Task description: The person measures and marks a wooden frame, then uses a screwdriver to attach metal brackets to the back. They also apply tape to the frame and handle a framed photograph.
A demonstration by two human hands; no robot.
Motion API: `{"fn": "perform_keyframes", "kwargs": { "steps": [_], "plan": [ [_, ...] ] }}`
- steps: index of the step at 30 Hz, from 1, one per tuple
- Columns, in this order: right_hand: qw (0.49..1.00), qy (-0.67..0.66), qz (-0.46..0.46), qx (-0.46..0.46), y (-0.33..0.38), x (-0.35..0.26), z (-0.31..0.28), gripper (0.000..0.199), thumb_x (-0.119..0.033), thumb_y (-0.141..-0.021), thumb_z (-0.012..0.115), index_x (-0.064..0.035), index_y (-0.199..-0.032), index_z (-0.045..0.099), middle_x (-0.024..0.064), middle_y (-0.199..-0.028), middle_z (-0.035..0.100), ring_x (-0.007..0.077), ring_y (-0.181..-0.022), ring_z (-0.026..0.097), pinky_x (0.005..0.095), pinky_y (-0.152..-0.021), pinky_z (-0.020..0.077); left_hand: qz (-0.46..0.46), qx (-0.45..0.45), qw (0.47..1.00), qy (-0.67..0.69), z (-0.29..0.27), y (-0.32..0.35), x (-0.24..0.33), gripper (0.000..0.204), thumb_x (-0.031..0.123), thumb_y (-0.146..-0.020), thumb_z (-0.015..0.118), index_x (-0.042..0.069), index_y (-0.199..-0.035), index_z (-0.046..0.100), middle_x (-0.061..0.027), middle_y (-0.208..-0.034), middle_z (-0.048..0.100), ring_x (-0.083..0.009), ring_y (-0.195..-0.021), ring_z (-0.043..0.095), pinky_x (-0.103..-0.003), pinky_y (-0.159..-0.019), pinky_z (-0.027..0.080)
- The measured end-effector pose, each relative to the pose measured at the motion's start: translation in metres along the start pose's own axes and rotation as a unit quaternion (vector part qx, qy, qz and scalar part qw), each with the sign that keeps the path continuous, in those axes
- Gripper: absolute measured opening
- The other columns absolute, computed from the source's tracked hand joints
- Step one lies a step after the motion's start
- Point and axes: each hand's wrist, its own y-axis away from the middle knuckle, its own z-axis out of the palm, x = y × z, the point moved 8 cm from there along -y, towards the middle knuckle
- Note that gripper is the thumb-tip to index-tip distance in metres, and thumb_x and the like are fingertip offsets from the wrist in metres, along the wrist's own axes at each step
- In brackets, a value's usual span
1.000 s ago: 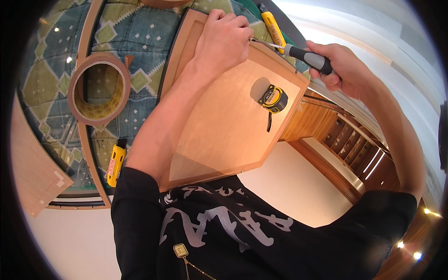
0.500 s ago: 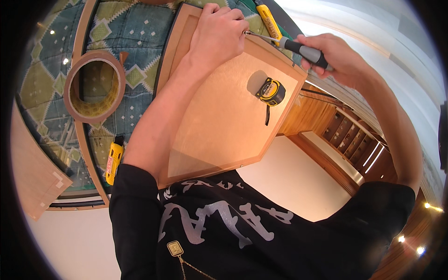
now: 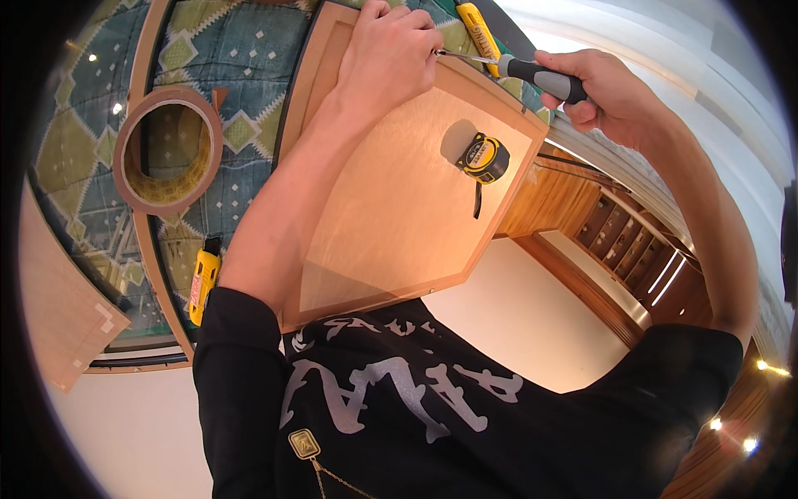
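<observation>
My right hand [image 3: 603, 91] grips a screwdriver [image 3: 544, 79] by its black and grey handle, the metal shaft pointing left. Its tip meets a small shiny metal piece at the fingers of my left hand [image 3: 392, 54]. That hand is closed, knuckles up, over the far edge of a wooden frame [image 3: 490, 258] with a flat backing board [image 3: 374, 216]. What the left fingers pinch is mostly hidden. On the board, below the screwdriver, sits a yellow and black tape measure [image 3: 484, 158]. A yellow utility knife [image 3: 478, 37] lies just beyond the shaft.
To the left a roll of brown tape [image 3: 131, 179] stands across a wooden strip [image 3: 154, 270] on a patterned quilted cloth [image 3: 241, 83]. Another yellow utility knife [image 3: 204, 283] lies beside my left forearm. A thin tan board [image 3: 71, 291] is at the far left.
My right hand has shifted slightly up and turned about the screwdriver handle, its fingers loosened a little. The left hand stays at the same spot on the frame.
</observation>
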Motion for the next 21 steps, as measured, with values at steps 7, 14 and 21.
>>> {"fn": "perform_keyframes", "kwargs": {
  "steps": [7,14,21],
  "plan": [
    [0.759,0.518,-0.337,0.206,0.043,-0.045,0.004,0.054,-0.012,-0.084,0.067,-0.0157,-0.137,0.057,0.0086,-0.104,0.059,0.0178,-0.084,0.057,0.0335,-0.065,0.0465,-0.007,-0.014,1.0,0.0,0.001,0.0,0.001,0.004,0.012,-0.076,0.071,0.012,-0.078,0.073,0.0036,-0.087,0.068,-0.0155,-0.088,0.064,-0.037,-0.088,0.04],
    [0.993,-0.07,0.077,-0.053,0.002,0.0,0.009,0.044,-0.012,-0.089,0.067,-0.0037,-0.131,0.058,0.0129,-0.105,0.059,0.0144,-0.08,0.056,0.0308,-0.067,0.0463,-0.008,-0.014,1.0,-0.003,0.001,0.0,0.0,0.004,0.012,-0.076,0.071,0.011,-0.079,0.074,0.0035,-0.088,0.068,-0.0156,-0.089,0.064,-0.038,-0.088,0.04],
    [0.907,0.29,-0.248,0.177,0.027,-0.034,-0.01,0.045,-0.014,-0.086,0.069,-0.0154,-0.129,0.06,0.0098,-0.105,0.059,0.0162,-0.088,0.058,0.0304,-0.066,0.0463,-0.009,-0.004,1.0,0.015,0.0,0.001,0.0,0.004,0.012,-0.077,0.071,0.011,-0.079,0.074,0.0026,-0.089,0.069,-0.0156,-0.09,0.064,-0.037,-0.09,0.04]
  ]
}}
